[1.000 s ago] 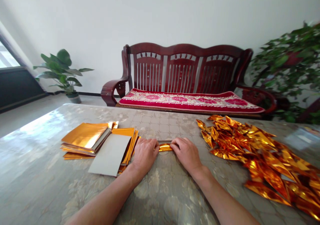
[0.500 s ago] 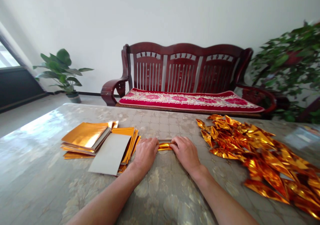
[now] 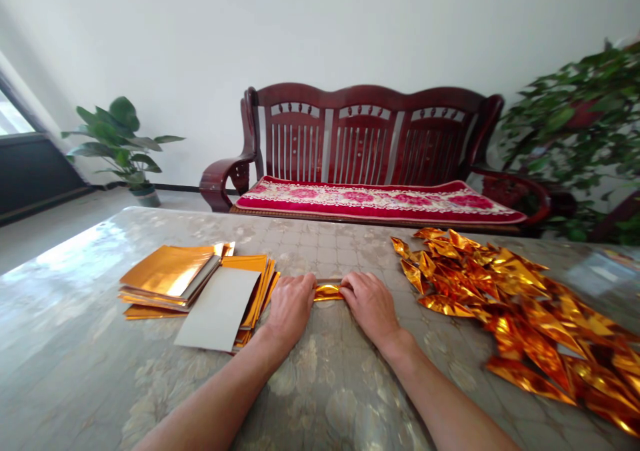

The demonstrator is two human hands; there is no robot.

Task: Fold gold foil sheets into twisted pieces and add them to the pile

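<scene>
Marbled tabletop [image 3: 325, 384] carries both hands. Left hand [image 3: 290, 307] and right hand [image 3: 369, 304] press curled fingers down on a gold foil strip [image 3: 329, 293] lying flat between them. Flat gold sheets [image 3: 200, 284] lie beyond the left fingers, folded gold pieces [image 3: 510, 304] beyond the right.

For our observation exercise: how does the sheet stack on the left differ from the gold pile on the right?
The sheet stack lies flat, squared, a grey sheet face on top; the folded pile is loose, crinkled, pointed pieces. The stack is compact; the pile sprawls wider. Both are shiny gold foil on the table.
</scene>
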